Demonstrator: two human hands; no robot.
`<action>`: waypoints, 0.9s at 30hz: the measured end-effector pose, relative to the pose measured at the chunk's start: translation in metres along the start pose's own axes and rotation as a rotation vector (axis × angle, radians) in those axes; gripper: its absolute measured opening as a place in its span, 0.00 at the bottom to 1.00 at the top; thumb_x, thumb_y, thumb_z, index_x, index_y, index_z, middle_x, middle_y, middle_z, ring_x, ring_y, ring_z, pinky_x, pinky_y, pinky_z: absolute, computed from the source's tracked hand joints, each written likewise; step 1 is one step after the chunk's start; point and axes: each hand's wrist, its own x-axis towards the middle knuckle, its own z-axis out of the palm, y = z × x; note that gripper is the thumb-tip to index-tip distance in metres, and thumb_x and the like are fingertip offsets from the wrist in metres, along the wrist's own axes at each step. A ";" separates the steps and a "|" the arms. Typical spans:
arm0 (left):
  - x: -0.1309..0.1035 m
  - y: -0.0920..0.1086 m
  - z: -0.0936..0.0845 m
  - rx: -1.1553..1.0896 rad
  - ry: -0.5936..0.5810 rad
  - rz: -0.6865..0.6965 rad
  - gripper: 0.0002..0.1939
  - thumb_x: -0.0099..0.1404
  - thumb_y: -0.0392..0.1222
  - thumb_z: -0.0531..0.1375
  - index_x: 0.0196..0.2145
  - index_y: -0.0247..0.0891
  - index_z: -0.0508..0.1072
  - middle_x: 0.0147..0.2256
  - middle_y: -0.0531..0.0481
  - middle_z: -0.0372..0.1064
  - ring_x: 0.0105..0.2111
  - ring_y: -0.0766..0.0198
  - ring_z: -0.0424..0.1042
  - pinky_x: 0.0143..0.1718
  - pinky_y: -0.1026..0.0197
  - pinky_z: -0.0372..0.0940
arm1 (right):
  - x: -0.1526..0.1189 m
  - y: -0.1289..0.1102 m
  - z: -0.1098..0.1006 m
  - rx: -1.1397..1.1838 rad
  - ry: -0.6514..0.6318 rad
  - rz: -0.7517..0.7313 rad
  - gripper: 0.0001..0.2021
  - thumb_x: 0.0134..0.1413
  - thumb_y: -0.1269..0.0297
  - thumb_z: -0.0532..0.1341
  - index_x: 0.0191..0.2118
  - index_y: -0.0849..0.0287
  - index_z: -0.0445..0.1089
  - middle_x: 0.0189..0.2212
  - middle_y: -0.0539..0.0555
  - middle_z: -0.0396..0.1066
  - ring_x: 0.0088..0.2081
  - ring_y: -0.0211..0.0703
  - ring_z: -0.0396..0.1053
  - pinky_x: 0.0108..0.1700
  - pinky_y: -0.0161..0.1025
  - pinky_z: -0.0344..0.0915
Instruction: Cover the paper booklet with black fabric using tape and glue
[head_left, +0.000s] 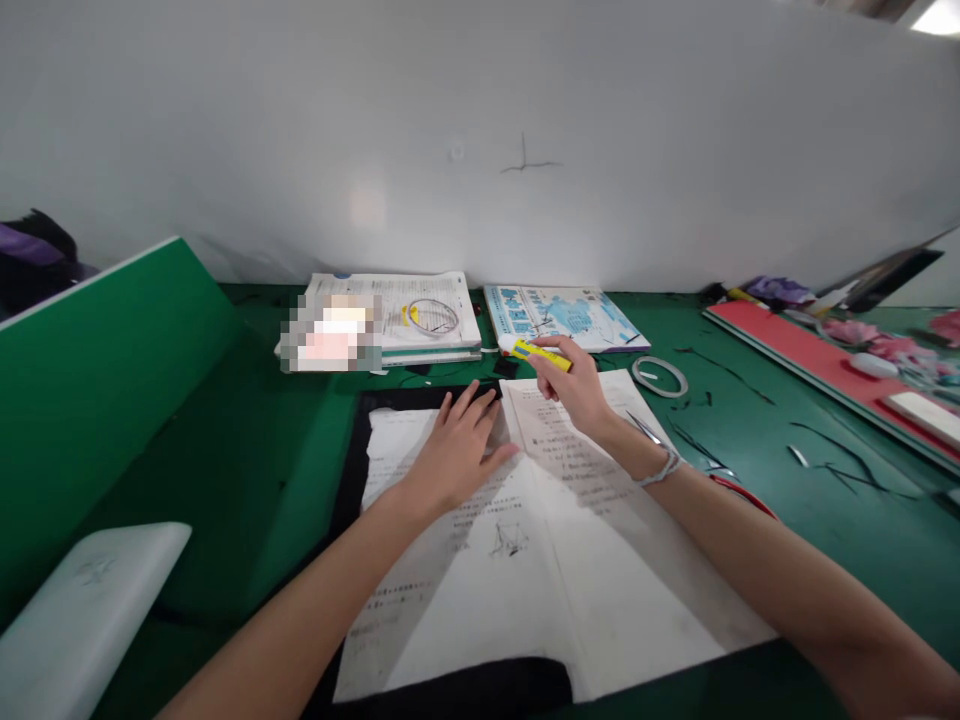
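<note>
- I'm counting two hands (pixel 461 450) (pixel 574 385).
- I'm seeing two rings (pixel 410 306) (pixel 681 376).
- I'm spotting one yellow tube (pixel 541 354).
- I'm finding one blue-and-white book (pixel 577 312).
- I'm viewing one green panel (pixel 112 370).

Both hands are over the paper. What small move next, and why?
I'd probably lower the yellow tube in the right hand toward the black sheet's exposed far edge: its white end looks close by, and the left hand lies spread on the paper.

Room is left between folded white paper (pixel 465 620) and flat green board (pixel 112 370). Passage beyond is blocked by a grey wall (pixel 375 110).
</note>
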 end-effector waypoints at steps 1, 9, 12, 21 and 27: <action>0.000 0.000 0.000 -0.002 -0.002 -0.002 0.34 0.69 0.60 0.46 0.63 0.33 0.57 0.65 0.43 0.51 0.67 0.51 0.40 0.66 0.41 0.40 | 0.000 0.000 0.000 -0.005 -0.001 -0.005 0.14 0.53 0.54 0.63 0.41 0.56 0.68 0.12 0.41 0.59 0.14 0.31 0.54 0.18 0.30 0.51; 0.000 0.001 -0.003 -0.067 -0.006 -0.028 0.31 0.70 0.57 0.46 0.61 0.30 0.59 0.63 0.39 0.55 0.67 0.52 0.42 0.66 0.43 0.40 | 0.000 -0.006 -0.001 0.046 0.103 -0.074 0.12 0.47 0.57 0.67 0.35 0.58 0.71 0.13 0.42 0.59 0.15 0.30 0.54 0.18 0.32 0.52; 0.000 0.001 -0.005 -0.111 0.003 -0.024 0.29 0.70 0.56 0.47 0.60 0.34 0.61 0.62 0.41 0.56 0.67 0.53 0.41 0.66 0.42 0.40 | 0.000 -0.009 0.000 0.083 0.134 -0.070 0.12 0.48 0.57 0.66 0.35 0.58 0.70 0.12 0.41 0.57 0.14 0.31 0.55 0.17 0.32 0.51; 0.001 0.000 -0.004 -0.071 -0.046 0.008 0.34 0.70 0.61 0.40 0.63 0.35 0.57 0.65 0.44 0.52 0.68 0.51 0.38 0.66 0.40 0.38 | 0.000 -0.008 0.001 0.070 0.117 -0.041 0.12 0.48 0.57 0.66 0.35 0.58 0.70 0.12 0.41 0.57 0.14 0.31 0.55 0.17 0.32 0.51; 0.001 -0.002 -0.002 -0.089 -0.023 0.012 0.33 0.71 0.59 0.41 0.62 0.33 0.59 0.63 0.41 0.54 0.67 0.50 0.40 0.66 0.39 0.39 | 0.000 -0.008 0.000 0.056 0.072 -0.051 0.12 0.49 0.56 0.65 0.36 0.58 0.71 0.12 0.42 0.57 0.15 0.32 0.54 0.18 0.33 0.50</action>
